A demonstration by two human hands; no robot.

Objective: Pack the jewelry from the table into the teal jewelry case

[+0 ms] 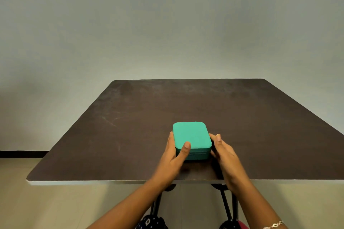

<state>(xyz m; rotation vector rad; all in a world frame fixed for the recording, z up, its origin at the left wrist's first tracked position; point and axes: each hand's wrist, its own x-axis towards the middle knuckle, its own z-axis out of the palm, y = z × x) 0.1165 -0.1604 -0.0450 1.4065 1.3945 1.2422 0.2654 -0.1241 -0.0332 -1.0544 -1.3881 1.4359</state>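
The teal jewelry case lies closed on the dark brown table, near the front edge at the middle. My left hand grips its left side, thumb resting on the lid's front corner. My right hand holds the case's right side, with fingers curled against its wall. I see no loose jewelry on the table. A bracelet is on my right wrist.
The table's front edge runs just below my hands. Black table legs show under it. A plain wall stands behind the table, with pale floor to the left.
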